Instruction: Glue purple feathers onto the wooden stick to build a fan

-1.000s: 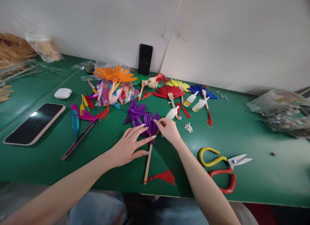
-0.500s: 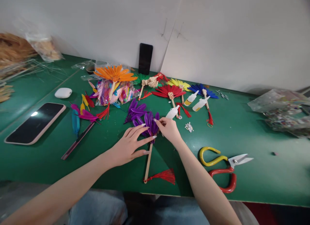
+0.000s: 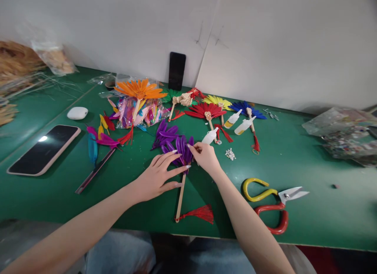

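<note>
A purple feather fan [image 3: 184, 146] lies in front of me, its wooden stick handle [image 3: 180, 197] pointing toward the table's front edge. A red tassel [image 3: 202, 213] is tied at the stick's lower end. My left hand [image 3: 156, 176] rests with fingers spread, fingertips on the feathers' base and the top of the stick. At the fan's right side, my right hand [image 3: 204, 158] pinches a purple feather; the thumb and fingers partly hide it. Just behind lies a pile of loose purple feathers [image 3: 165, 134]. A white glue bottle [image 3: 209, 136] is right behind my right hand.
Finished-looking fans in orange [image 3: 140, 89], red [image 3: 206, 110] and blue [image 3: 247, 110] lie at the back. Scissors [image 3: 278, 201] and small white beads [image 3: 230, 154] are on the right. A phone [image 3: 44, 150] lies left; another phone [image 3: 177, 70] leans on the wall.
Both hands stay in almost the same place on the purple fan. The view has shifted very slightly; nothing else has visibly moved.
</note>
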A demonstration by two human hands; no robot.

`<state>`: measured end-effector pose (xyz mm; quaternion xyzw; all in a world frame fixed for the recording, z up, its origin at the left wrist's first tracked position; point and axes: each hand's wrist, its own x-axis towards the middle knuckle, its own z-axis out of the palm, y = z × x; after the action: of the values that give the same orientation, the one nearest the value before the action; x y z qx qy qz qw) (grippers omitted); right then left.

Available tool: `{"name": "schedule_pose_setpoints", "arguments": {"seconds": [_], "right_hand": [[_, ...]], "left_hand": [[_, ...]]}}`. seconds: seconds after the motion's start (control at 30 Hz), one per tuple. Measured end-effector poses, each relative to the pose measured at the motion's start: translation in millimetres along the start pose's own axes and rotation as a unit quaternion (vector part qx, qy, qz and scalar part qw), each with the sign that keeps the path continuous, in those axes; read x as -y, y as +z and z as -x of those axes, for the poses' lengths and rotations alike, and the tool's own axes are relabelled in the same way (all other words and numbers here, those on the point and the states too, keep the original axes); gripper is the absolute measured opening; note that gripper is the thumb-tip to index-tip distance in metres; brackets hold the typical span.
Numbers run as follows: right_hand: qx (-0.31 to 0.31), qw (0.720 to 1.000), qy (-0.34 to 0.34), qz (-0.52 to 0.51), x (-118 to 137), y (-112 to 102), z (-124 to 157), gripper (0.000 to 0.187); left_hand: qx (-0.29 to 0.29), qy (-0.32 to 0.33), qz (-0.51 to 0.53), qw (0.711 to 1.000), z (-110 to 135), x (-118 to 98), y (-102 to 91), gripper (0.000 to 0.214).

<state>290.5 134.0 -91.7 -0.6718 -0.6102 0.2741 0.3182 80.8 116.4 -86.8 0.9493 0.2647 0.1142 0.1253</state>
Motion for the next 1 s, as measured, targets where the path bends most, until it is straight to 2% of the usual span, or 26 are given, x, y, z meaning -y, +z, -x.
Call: {"name": "schedule_pose_setpoints", "arguments": {"seconds": [0.73, 1.0], "right_hand": [[0.0, 1.0, -0.003, -0.015, -2.2, 1.6, 0.3, 0.031], [-0.011, 0.999, -0.022, -0.046, -6.8, 3.8, -2.9, 0.029]], "left_hand": [[-0.005, -0.002, 0.004, 1.0, 0.1, -0.7, -0.2, 0.05], [-0.003, -0.014, 0.0, 1.0, 0.8, -1.8, -1.3, 0.056]]}}
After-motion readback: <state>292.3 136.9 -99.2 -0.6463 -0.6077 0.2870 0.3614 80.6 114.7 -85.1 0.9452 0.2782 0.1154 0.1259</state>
